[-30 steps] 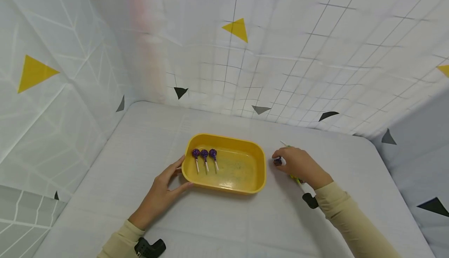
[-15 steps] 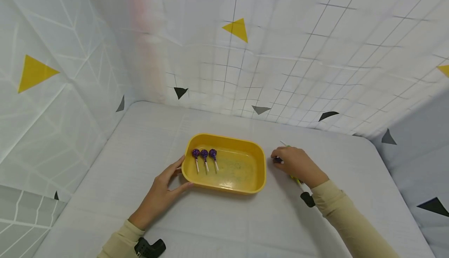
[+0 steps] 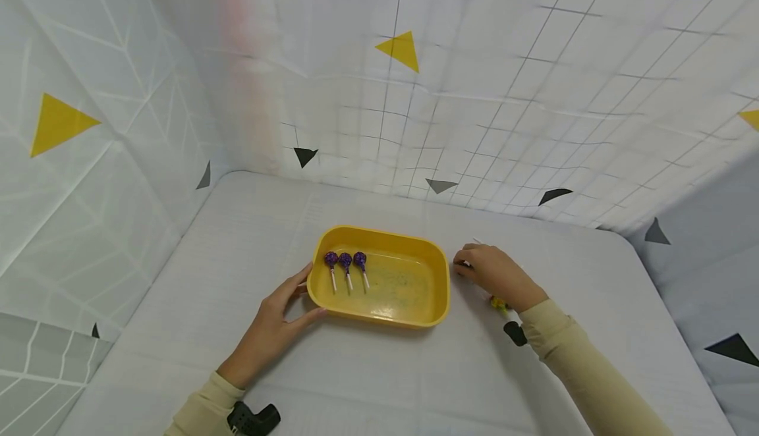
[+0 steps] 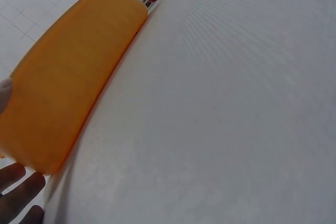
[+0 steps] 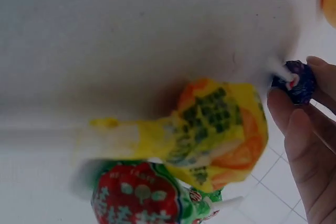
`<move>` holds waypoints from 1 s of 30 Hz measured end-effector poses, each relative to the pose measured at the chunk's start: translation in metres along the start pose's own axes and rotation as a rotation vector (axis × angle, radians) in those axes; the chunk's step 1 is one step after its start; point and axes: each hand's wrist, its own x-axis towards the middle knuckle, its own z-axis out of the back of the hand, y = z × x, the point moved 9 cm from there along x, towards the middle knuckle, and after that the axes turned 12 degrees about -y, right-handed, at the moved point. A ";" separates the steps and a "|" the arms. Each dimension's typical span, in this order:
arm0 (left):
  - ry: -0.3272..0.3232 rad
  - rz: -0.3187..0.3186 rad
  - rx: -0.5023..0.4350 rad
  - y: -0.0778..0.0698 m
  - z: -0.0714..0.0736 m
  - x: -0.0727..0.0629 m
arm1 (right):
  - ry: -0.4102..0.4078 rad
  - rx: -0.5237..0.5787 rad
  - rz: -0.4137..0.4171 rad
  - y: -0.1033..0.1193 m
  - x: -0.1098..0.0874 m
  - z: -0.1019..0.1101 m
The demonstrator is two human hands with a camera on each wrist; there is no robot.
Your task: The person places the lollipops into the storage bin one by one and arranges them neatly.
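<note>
While I have the right hand [image 3: 498, 274] clamped, thumb to fingertips, on a round purple-wrapped lollipop [image 5: 300, 81] just right of the yellow rectangular plastic tray [image 3: 406, 294], my left hand [image 3: 273, 327] touches the tray's near-left corner, thumb and fingers apart. Three purple lollipops with white sticks [image 3: 345, 260] lie inside, leftward; a yellow-wrapped lollipop [image 5: 223, 135] and a red-and-green one [image 5: 139, 195] lie by my right hand.

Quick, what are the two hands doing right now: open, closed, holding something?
Left hand: open, touching the yellow tray at its near left corner.
Right hand: closed, pinching a purple lollipop.
</note>
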 end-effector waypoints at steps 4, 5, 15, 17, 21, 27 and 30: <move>0.001 0.001 -0.001 0.000 0.000 0.000 | 0.030 0.064 -0.047 -0.006 0.000 -0.003; 0.002 0.000 -0.002 -0.001 0.000 0.000 | 0.040 0.100 -0.064 -0.008 -0.001 -0.004; 0.002 -0.004 0.008 -0.001 0.000 0.000 | 0.080 0.317 -0.174 -0.022 -0.008 -0.006; 0.001 -0.009 0.008 -0.001 0.000 0.000 | 0.055 0.297 -0.151 -0.022 -0.008 -0.004; -0.002 -0.011 0.010 0.001 0.000 0.000 | 0.021 0.290 -0.134 -0.022 -0.008 -0.003; 0.002 -0.005 0.010 0.001 0.000 0.000 | 0.017 0.298 -0.142 -0.021 -0.008 -0.002; 0.005 -0.002 0.010 0.001 0.000 0.000 | 0.019 0.299 -0.151 -0.020 -0.008 -0.001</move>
